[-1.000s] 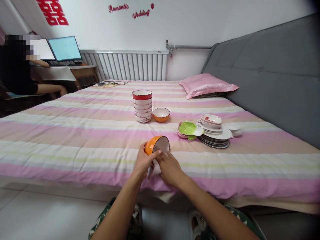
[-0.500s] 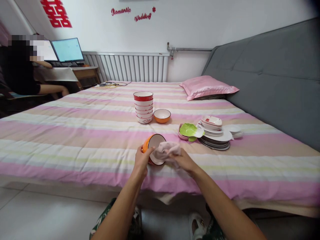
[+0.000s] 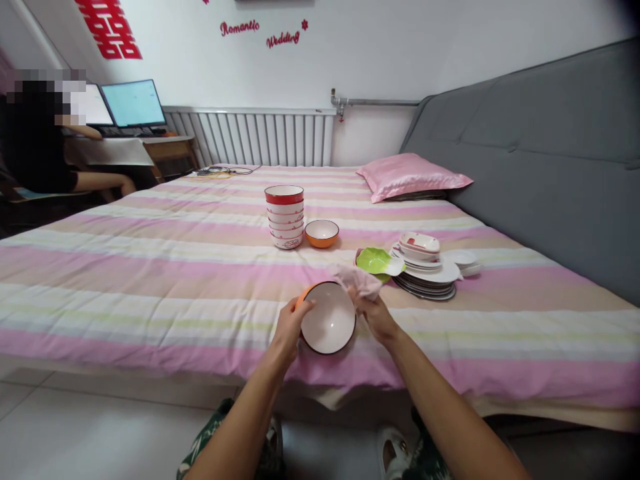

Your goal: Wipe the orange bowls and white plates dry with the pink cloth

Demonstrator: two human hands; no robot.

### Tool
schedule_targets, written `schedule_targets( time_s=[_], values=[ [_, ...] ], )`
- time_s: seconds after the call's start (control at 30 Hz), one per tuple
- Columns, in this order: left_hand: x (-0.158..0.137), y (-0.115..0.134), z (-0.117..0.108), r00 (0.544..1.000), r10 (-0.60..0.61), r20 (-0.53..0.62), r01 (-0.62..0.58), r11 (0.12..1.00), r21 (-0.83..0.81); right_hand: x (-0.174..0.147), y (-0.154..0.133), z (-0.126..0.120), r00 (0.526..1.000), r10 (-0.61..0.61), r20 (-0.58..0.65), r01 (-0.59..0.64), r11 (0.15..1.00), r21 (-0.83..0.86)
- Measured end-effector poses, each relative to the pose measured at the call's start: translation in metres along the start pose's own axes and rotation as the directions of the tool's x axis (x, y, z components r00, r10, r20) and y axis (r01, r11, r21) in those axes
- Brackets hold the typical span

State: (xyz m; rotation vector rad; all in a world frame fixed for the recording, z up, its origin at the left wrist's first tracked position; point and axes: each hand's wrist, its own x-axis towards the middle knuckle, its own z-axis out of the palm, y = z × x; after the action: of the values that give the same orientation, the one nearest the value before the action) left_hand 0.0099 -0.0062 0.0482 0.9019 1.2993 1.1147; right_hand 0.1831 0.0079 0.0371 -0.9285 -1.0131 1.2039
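Observation:
My left hand grips the left rim of an orange bowl, thumb over its edge. The bowl is tilted so its white inside faces me. At the bowl's upper right, my right hand is closed on a pale pink cloth, which bunches up above the fingers. Behind the bowl stands a stack of red-and-white bowls. Another orange bowl sits upright just right of that stack.
A green leaf-shaped dish lies beside piled plates on the striped bedspread. Farther back are a pink pillow and some cables. A person sits at a desk on the left.
The bowl has turned to face me more fully and come slightly nearer. My right hand and the cloth have moved out of its inside to its upper right rim.

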Motion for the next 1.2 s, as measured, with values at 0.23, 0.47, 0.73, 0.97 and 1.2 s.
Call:
schedule_targets(
  time_s=[0.23, 0.47, 0.73, 0.97, 1.2],
  values=[
    [0.001, 0.000, -0.001, 0.999, -0.019, 0.032, 0.019, 1.000, -0.007, -0.005, -0.023, -0.008, 0.816, -0.070, 0.574, 0.144, 0.986, -0.085],
    [0.000, 0.001, -0.006, 0.999, -0.027, 0.046, 0.027, 1.000, -0.003, -0.009, -0.027, -0.015, 0.784, 0.004, 0.621, -0.168, 0.964, 0.206],
    [0.001, -0.002, -0.004, 0.999, 0.008, 0.038, -0.009, 1.000, 0.014, -0.001, -0.012, 0.000, 0.941, 0.000, 0.337, 0.006, 1.000, -0.017],
    [-0.005, -0.002, 0.001, 0.990, 0.128, 0.059, -0.133, 0.985, 0.107, -0.001, 0.004, 0.009, 0.906, -0.288, 0.311, 0.423, 0.659, -0.621],
    [-0.004, -0.009, 0.002, 0.978, 0.194, 0.081, -0.206, 0.961, 0.183, -0.008, 0.017, 0.022, 0.875, -0.408, 0.259, 0.433, 0.422, -0.797]
  ],
)
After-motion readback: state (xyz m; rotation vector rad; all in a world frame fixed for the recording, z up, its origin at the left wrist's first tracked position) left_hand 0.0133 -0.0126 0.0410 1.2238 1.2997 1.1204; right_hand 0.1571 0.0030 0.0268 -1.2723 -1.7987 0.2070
